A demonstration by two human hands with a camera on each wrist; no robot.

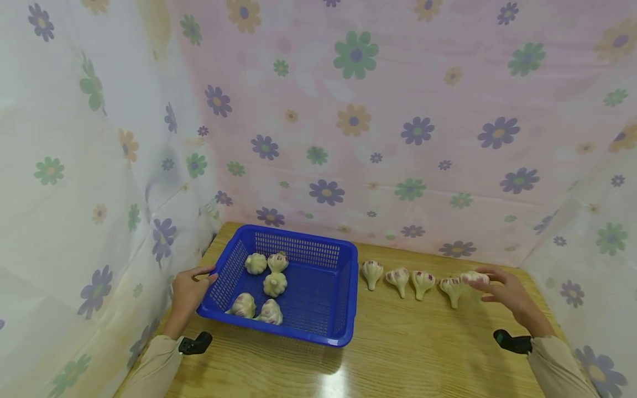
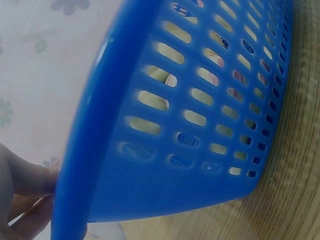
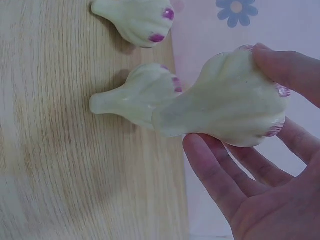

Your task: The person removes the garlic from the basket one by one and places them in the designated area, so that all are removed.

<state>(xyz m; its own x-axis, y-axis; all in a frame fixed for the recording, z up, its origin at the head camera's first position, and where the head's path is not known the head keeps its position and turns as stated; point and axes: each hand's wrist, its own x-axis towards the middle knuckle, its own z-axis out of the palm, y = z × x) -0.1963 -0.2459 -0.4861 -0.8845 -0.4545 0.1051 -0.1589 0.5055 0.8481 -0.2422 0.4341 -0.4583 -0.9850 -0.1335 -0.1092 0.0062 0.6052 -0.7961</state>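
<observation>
A blue plastic basket (image 1: 313,298) with slotted walls stands on the left of the table, several garlic bulbs lying inside, one of them a garlic bulb (image 1: 275,284) near its middle. My left hand (image 1: 189,290) pinches the basket's left rim between thumb and fingers; the left wrist view shows the fingertips at the rim (image 2: 95,105). At the right, my right hand (image 1: 507,293) holds a garlic bulb (image 3: 230,100) between thumb and fingers, its stem pointing left in the right wrist view. Behind that bulb, another garlic bulb (image 3: 142,95) lies on the table.
To the right of the basket, several garlic bulbs lie in a row, stems toward me, including a garlic bulb (image 1: 372,273) close to the basket wall. The wooden table (image 1: 408,354) meets flowered cloth (image 1: 378,166) at the back and both sides.
</observation>
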